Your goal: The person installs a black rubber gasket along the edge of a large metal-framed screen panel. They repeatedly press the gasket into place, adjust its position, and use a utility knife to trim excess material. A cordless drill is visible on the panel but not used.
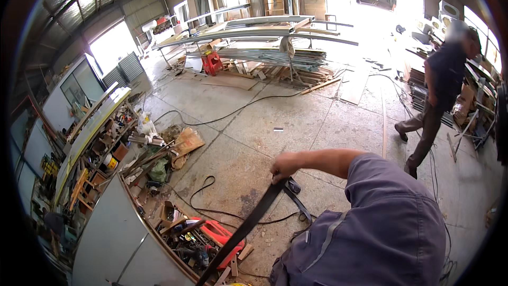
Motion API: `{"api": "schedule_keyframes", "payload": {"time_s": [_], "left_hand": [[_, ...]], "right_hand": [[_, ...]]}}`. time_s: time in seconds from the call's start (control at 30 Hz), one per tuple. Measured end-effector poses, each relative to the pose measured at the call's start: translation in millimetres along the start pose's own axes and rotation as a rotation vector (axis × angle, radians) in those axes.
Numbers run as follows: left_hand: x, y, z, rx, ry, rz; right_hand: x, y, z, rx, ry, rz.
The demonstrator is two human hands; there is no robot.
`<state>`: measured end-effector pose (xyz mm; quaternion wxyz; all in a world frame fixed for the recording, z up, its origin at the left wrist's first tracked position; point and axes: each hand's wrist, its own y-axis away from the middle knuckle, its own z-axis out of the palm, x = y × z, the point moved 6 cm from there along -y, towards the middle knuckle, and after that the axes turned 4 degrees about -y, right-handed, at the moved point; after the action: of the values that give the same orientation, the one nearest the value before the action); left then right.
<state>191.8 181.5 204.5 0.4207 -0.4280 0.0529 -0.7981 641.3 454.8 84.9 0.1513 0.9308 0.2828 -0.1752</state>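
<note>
Right hand (284, 166), fingers apparently curled round dark strap (246, 227); pale floor card (278, 129) illegible.

From the wearer's head, one wide fisheye view looks forward and down across the floor (323, 114), bending straight edges. The grey-purple shirt (370, 238) looms very close at near right, the right hand (286, 166) farther out, the metal bars (280, 59) far off.

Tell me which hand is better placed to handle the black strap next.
Likely the right hand: it grips the black strap. The left hand is out of view, so its placement can't be judged.
</note>
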Motion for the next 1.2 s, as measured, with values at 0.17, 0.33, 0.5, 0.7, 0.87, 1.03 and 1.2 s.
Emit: {"api": "schedule_keyframes", "payload": {"time_s": [0.17,0.33,0.5,0.7,0.87,1.03,1.2], "left_hand": [[-58.3,37.1,49.6,-0.009,0.089,-0.177],[-89.3,66.4,126.6,-0.358,-0.360,-0.332],[-109.0,90.6,136.2,-0.521,-0.354,-0.407],[-99.4,108.9,94.3,-0.469,-0.449,-0.483],[-86.6,106.4,89.2,-0.568,-0.405,-0.599],[-68.9,103.1,85.1,-0.716,-0.734,-0.276],[-99.1,100.0,86.9,-0.738,-0.589,-0.644]], "right_hand": [[12.5,-1.2,44.8,-0.228,0.108,0.038],[10.8,13.1,28.0,-0.042,0.095,-0.081],[-144.4,102.3,-170.0,0.752,-0.430,-0.727],[-207.3,224.4,-281.3,1.686,0.147,-1.032],[-159.5,312.1,-345.3,1.907,0.344,-0.266],[-106.5,357.1,-333.2,1.929,0.354,0.040],[-105.4,410.3,-289.9,2.004,0.430,0.194]]}}
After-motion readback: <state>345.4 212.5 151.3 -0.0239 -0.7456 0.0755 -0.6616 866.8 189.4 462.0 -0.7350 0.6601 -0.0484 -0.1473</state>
